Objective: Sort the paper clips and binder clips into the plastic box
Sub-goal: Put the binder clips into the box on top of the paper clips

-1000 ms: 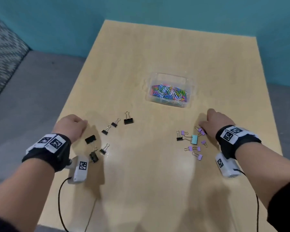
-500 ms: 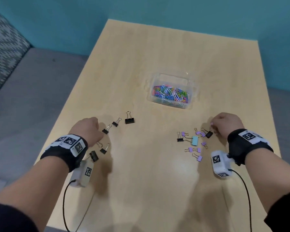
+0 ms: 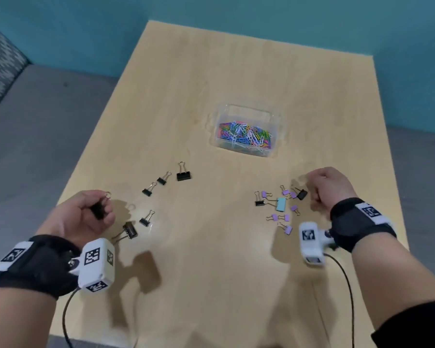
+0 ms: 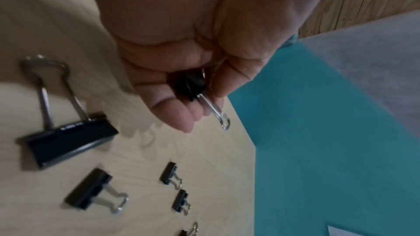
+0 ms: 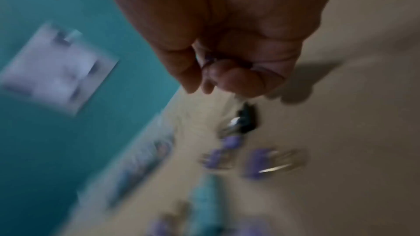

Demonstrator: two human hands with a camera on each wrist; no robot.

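My left hand (image 3: 102,209) is turned palm inward at the table's left edge. It pinches a small black binder clip (image 4: 187,85) whose wire handle sticks out past the fingertips. Several black binder clips (image 3: 183,175) lie loose to its right. My right hand (image 3: 317,194) is curled beside a cluster of purple binder clips (image 3: 274,217), a teal one (image 3: 281,204) and a black one (image 3: 301,194). In the blurred right wrist view the fingertips (image 5: 236,82) seem to pinch a small purple binder clip (image 5: 208,59). The clear plastic box (image 3: 274,116) holds coloured paper clips (image 3: 244,134).
The pale wooden table (image 3: 224,272) ends close to my left hand, with grey floor (image 3: 35,134) beyond it. A teal wall (image 3: 236,11) stands behind the far edge. Wrist camera cables (image 3: 347,285) trail toward me.
My left hand has pulled back and turned up with a black clip in it. My right hand has lifted off the purple cluster and curled tighter.
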